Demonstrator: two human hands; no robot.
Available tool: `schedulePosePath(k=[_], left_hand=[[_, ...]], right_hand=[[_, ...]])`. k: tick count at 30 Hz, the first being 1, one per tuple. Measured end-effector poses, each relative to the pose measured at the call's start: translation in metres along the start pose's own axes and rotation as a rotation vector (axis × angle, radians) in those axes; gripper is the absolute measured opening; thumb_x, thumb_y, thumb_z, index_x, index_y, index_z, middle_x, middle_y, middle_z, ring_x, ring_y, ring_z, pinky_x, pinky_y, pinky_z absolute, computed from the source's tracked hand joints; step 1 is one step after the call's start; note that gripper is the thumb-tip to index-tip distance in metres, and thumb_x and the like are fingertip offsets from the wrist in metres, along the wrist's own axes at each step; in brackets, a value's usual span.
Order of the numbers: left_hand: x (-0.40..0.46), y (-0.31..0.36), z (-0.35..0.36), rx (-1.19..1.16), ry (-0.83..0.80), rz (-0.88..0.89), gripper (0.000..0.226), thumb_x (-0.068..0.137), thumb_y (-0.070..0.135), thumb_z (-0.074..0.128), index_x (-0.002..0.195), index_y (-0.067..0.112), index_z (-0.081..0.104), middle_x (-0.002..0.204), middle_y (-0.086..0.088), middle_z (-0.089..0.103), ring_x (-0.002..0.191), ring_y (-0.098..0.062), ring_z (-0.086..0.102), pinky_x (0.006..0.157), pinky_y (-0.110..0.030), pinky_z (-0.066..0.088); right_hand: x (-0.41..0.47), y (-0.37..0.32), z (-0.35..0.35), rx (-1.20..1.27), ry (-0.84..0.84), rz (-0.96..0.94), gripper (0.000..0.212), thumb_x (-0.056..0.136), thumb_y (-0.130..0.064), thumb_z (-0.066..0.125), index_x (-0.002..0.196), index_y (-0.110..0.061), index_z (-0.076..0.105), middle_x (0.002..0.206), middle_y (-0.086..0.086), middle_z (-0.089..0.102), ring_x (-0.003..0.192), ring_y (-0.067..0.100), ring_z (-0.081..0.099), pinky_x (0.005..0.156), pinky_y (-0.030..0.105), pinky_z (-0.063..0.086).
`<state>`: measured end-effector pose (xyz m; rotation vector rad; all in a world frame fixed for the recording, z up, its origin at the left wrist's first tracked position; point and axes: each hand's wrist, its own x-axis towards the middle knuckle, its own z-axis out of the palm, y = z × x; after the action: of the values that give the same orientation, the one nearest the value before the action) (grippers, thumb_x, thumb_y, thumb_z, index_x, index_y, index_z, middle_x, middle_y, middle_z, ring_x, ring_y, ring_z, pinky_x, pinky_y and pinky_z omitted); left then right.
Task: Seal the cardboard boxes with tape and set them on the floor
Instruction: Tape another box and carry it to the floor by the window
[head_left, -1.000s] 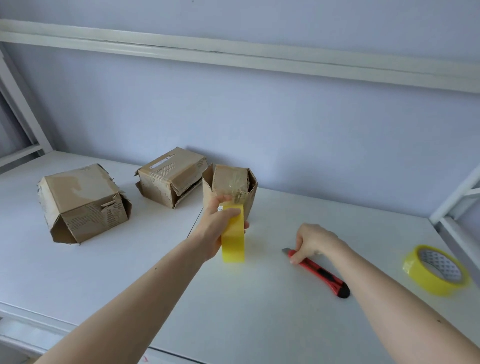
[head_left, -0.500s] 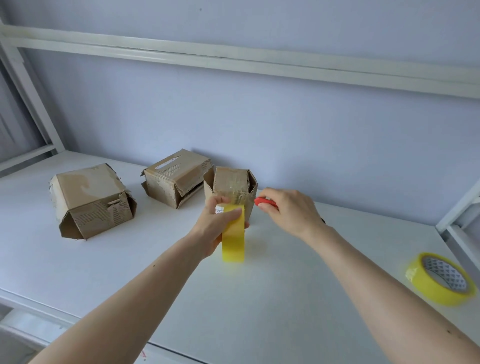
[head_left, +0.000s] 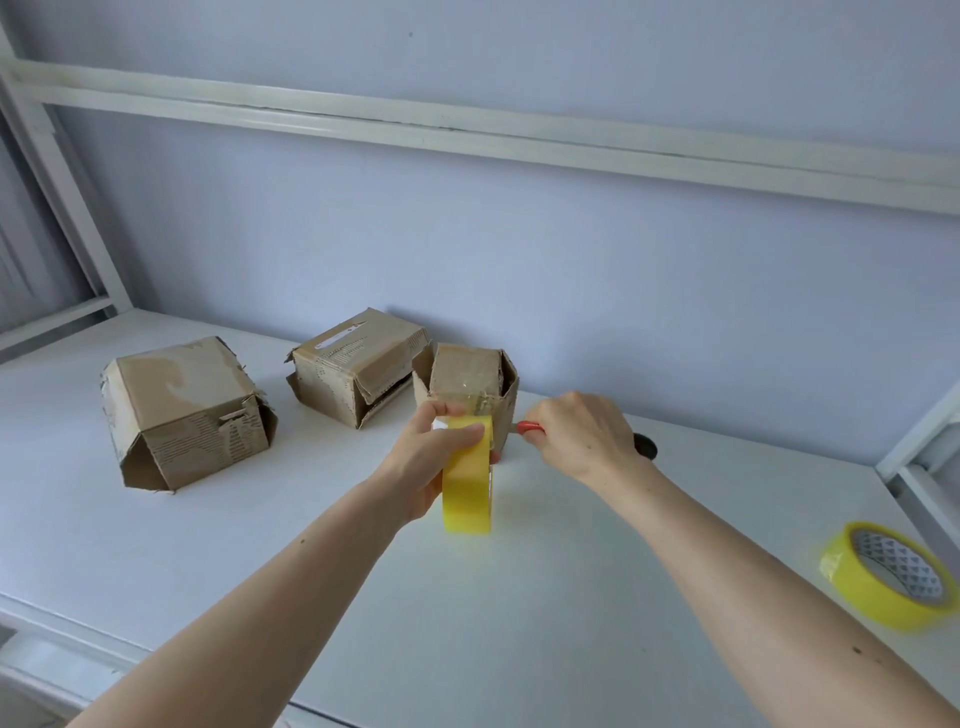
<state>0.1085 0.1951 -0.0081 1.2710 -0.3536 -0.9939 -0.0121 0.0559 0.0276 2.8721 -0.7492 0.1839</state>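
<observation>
Small box, just beyond our fingertips: clear strip run over its top, uncut. Our left hand grips the tape roll; our right hand clasps the red cutter beside it. Two boxes left of our fingers look unsealed; none floored. Spare roll lies far right.

Worn, matt brown cardboard boxes; glossy yellow plastic tape roll; smooth matt white table
</observation>
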Motion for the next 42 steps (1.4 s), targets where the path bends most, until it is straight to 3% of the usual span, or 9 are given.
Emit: schedulePosePath(k=[4,10,13,18,21,26,33,38,42], left_hand=[[-0.001,0.005,-0.001,-0.003,-0.01,-0.005,0.031,0.093,-0.001,0.065,0.114,0.015,0.048,0.112,-0.029,0.068,0.082,-0.037,0.072,0.081,-0.048,0.059],[-0.002,0.005,-0.001,0.019,-0.016,-0.029,0.034,0.094,-0.002,0.063,0.123,0.01,0.049,0.103,-0.022,0.071,0.073,-0.03,0.074,0.066,-0.038,0.062],[-0.004,0.008,-0.006,0.036,-0.009,-0.053,0.029,0.094,-0.003,0.06,0.118,0.011,0.051,0.089,-0.02,0.073,0.066,-0.029,0.073,0.061,-0.037,0.061],[-0.006,0.009,-0.02,0.157,-0.034,-0.154,0.03,0.089,-0.001,0.065,0.114,0.013,0.058,0.115,-0.029,0.069,0.085,-0.039,0.07,0.083,-0.047,0.06],[-0.008,0.006,-0.02,0.094,-0.05,-0.187,0.028,0.091,-0.004,0.061,0.113,0.012,0.055,0.101,-0.026,0.071,0.07,-0.033,0.072,0.064,-0.039,0.061],[-0.004,0.008,-0.02,0.098,-0.038,-0.153,0.025,0.092,-0.001,0.062,0.107,0.017,0.054,0.105,-0.025,0.072,0.073,-0.032,0.073,0.071,-0.039,0.061],[-0.003,0.004,-0.025,0.06,-0.007,-0.101,0.025,0.09,0.0,0.064,0.105,0.018,0.054,0.113,-0.027,0.069,0.081,-0.035,0.07,0.081,-0.047,0.058],[-0.007,0.002,-0.027,0.036,-0.024,-0.103,0.028,0.092,-0.003,0.062,0.111,0.016,0.051,0.091,-0.017,0.071,0.064,-0.026,0.073,0.055,-0.032,0.058],[-0.009,0.002,-0.03,0.042,-0.022,-0.114,0.03,0.092,-0.002,0.062,0.113,0.016,0.051,0.09,-0.015,0.071,0.061,-0.023,0.072,0.052,-0.03,0.057]], right_hand=[[0.003,0.0,-0.011,0.331,0.213,0.145,0.027,0.095,-0.043,0.054,0.088,-0.017,0.056,0.086,0.0,0.062,0.086,0.03,0.059,0.066,0.032,0.035],[0.039,-0.015,-0.006,0.526,0.024,0.117,0.051,0.087,-0.063,0.063,0.133,-0.04,0.059,0.128,-0.007,0.065,0.121,0.022,0.056,0.083,0.031,0.036],[0.046,-0.016,0.005,0.538,0.035,0.114,0.053,0.082,-0.063,0.069,0.13,-0.04,0.062,0.122,-0.006,0.067,0.118,0.022,0.058,0.081,0.031,0.038],[0.055,-0.003,0.008,0.551,0.043,0.166,0.048,0.075,-0.066,0.075,0.106,-0.03,0.071,0.082,-0.011,0.06,0.095,0.022,0.062,0.068,0.03,0.035],[0.06,-0.013,0.006,0.461,0.092,0.17,0.055,0.07,-0.076,0.071,0.074,-0.022,0.062,0.07,-0.009,0.057,0.077,0.022,0.059,0.059,0.028,0.033],[0.068,-0.02,0.01,0.325,0.176,0.122,0.052,0.079,-0.067,0.07,0.097,-0.018,0.072,0.094,-0.002,0.068,0.093,0.024,0.065,0.067,0.028,0.036],[0.072,-0.019,0.009,0.377,0.121,0.089,0.045,0.085,-0.068,0.062,0.081,-0.024,0.068,0.079,-0.007,0.055,0.083,0.021,0.06,0.064,0.029,0.033],[0.052,-0.011,0.005,0.779,0.269,0.273,0.054,0.094,-0.063,0.05,0.07,-0.015,0.051,0.058,-0.006,0.048,0.065,0.018,0.05,0.063,0.035,0.039],[0.012,0.002,0.038,0.685,0.204,0.428,0.036,0.098,-0.056,0.05,0.105,-0.023,0.061,0.102,-0.009,0.068,0.099,0.024,0.061,0.073,0.033,0.038]])
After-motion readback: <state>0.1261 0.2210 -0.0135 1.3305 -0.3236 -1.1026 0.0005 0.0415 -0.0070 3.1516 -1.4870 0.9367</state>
